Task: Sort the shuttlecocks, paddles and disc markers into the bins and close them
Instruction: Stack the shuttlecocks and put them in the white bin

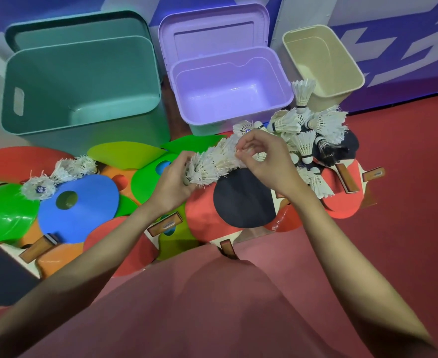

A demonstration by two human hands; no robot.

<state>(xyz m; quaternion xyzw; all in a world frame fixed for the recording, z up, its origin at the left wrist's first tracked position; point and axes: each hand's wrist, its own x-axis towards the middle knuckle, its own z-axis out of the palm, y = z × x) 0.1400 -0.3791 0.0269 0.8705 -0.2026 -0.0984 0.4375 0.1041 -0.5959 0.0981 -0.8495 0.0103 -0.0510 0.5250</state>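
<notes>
While gripped at each end by left hand [172, 180] and right hand [260, 157], nested shuttlecock stack [212, 162] above black paddle [243, 197]. Behind, open teal bin [83, 81], purple bin [233, 81], beige bin [323, 63]; around, disc markers [78, 205].

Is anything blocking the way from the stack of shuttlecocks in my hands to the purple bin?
Nothing visible. Both hands, left hand and right hand, hold the shuttlecock stack just in front of the purple bin, whose lid is up and whose inside is bare.

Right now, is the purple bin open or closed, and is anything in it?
Open and empty: the purple bin has its lid tipped up behind it, interior bare.
</notes>
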